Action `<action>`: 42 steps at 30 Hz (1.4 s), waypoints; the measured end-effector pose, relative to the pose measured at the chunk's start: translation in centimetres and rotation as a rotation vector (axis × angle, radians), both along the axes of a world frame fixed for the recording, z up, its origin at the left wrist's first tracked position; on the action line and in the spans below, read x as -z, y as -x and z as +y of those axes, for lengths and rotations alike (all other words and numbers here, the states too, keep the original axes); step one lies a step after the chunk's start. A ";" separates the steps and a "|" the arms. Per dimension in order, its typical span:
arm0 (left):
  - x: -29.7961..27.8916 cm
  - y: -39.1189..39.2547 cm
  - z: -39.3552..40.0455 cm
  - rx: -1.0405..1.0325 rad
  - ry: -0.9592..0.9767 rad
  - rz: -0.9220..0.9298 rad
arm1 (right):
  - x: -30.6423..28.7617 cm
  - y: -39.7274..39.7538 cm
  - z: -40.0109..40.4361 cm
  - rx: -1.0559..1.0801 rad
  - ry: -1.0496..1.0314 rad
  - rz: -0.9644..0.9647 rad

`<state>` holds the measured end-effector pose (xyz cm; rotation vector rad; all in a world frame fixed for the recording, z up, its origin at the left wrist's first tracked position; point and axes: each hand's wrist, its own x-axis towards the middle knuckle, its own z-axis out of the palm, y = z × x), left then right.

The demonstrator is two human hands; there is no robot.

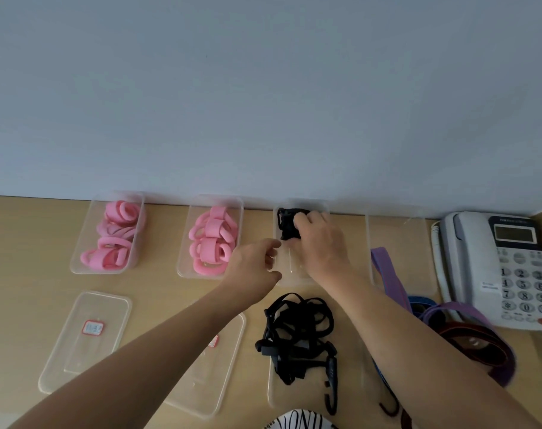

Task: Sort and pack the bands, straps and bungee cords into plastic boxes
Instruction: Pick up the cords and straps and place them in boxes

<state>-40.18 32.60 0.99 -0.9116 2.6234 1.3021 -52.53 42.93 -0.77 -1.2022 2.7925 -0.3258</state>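
Four clear plastic boxes stand in a row along the wall. The two on the left hold pink bands [116, 235] [212, 239]. In the third box [289, 275] lies a bundle of black straps [286, 224], and my right hand [320, 241] grips that bundle inside the box. My left hand [255, 266] holds the near left rim of the same box with curled fingers. The fourth box [399, 239] has only the end of a purple strap [387, 274] in it. A tangle of black bungee cords [297, 335] lies on a lid in front.
Two clear lids [87, 339] [214, 376] with red labels lie on the wooden table at the front left. A heap of purple, blue and dark red straps [467, 339] lies at the right, beside a grey desk telephone [492, 267]. The wall runs just behind the boxes.
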 end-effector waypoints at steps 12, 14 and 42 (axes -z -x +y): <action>0.2 0.3 -0.4 0.054 0.049 -0.029 | 1.9 -1.0 0.5 -0.094 -0.150 -0.087; 0.5 0.0 -0.3 0.067 0.089 -0.006 | 1.4 -1.1 0.5 -0.063 -0.135 -0.098; -4.9 -12.4 5.7 0.632 0.182 0.363 | -9.9 -20.5 13.9 0.529 0.580 -0.296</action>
